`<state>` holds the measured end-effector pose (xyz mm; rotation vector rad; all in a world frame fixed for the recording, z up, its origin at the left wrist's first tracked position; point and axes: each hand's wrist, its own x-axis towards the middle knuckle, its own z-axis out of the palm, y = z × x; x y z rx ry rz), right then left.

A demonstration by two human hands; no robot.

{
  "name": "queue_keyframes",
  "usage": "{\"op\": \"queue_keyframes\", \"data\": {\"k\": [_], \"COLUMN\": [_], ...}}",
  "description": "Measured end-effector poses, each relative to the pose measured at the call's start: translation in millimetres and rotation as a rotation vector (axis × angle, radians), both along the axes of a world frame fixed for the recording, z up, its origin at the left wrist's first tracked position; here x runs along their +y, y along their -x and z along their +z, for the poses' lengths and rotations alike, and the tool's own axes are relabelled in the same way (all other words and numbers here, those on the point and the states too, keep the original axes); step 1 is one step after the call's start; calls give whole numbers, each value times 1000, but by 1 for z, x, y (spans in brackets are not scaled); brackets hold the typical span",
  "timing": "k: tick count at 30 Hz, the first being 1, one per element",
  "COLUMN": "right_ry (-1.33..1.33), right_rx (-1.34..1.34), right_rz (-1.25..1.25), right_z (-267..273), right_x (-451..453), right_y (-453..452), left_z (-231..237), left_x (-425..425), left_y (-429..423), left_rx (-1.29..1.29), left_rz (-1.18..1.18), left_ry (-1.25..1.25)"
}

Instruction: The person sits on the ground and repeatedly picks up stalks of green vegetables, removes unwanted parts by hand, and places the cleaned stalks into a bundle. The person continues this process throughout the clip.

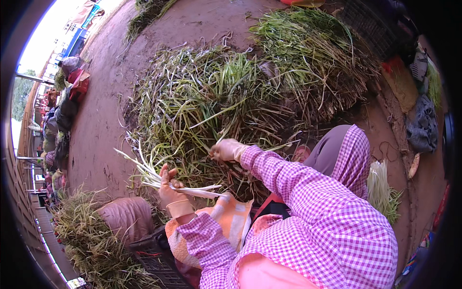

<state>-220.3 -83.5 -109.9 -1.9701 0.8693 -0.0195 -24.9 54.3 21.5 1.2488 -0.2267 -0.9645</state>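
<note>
My left hand, in a thin glove with an orange cuff, holds a loose bunch of slender white stems above an orange-and-white cloth on my lap. My right hand, also gloved, is lower over the near edge of a large heap of green leafy stalks. Its fingers are closed around a pale green stalk; the grip itself is partly hidden by the hand. Many stalks in the heap have brown, muddy ends, and loose leaves are tangled among them.
Beside my left arm are a black plastic crate and a wrapped bundle of greens. A bundle of trimmed white stems stands right of my knee. More stalks lie farther ahead on muddy ground. People sit along the left side.
</note>
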Motion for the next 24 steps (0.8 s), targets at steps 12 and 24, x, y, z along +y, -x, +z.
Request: {"op": "queue_keyframes", "data": {"k": [12,24], "right_ry": [-276,335], "right_rx": [46,-110], "right_rz": [-781,-25], "right_z": [-30,-1], "right_x": [-115,39], "right_y": [32,-58], "left_z": [24,37], "left_x": [20,35], "left_y": [-30,-40], "left_rx": [-9,43], "left_rz": [-37,-20], "left_ry": [85,155]}}
